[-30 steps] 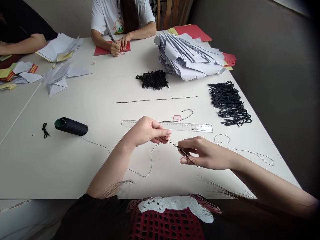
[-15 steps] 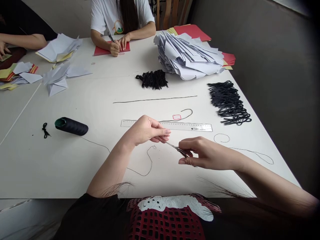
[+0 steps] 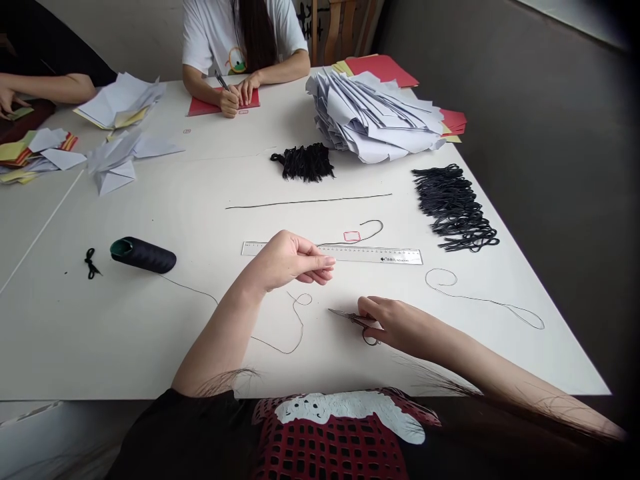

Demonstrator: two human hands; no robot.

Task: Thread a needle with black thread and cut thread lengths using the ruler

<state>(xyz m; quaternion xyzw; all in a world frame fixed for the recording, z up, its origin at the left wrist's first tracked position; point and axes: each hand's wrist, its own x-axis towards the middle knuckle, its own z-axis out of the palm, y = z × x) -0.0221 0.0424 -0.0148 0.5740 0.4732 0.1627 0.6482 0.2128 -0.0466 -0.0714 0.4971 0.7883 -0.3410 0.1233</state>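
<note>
My left hand [image 3: 295,261] is raised over the ruler with thumb and fingers pinched together. A black cord [image 3: 374,232] curls out from behind these fingers, which appear to grip it; the held part is hidden. Lower and to the right, my right hand [image 3: 395,320] holds small metal scissors [image 3: 350,316] by the handle, close to the tabletop. Their blades point left, apart from my left hand. Under and behind the left hand lies a clear ruler [image 3: 360,255]. A thin dark thread [image 3: 302,327] loops on the table below it.
A spool of dark thread [image 3: 150,256] lies left, beside a small black knotted cord [image 3: 91,263]. Farther back are a straight cord [image 3: 310,201], black cord bundles [image 3: 305,163] and looped cords [image 3: 453,207]. A paper stack [image 3: 375,117] stands behind; a person [image 3: 245,40] writes opposite.
My right hand has drawn the scissors down and away from my left fingertips, toward the table. My left hand has stayed nearly in place, still pinched.
</note>
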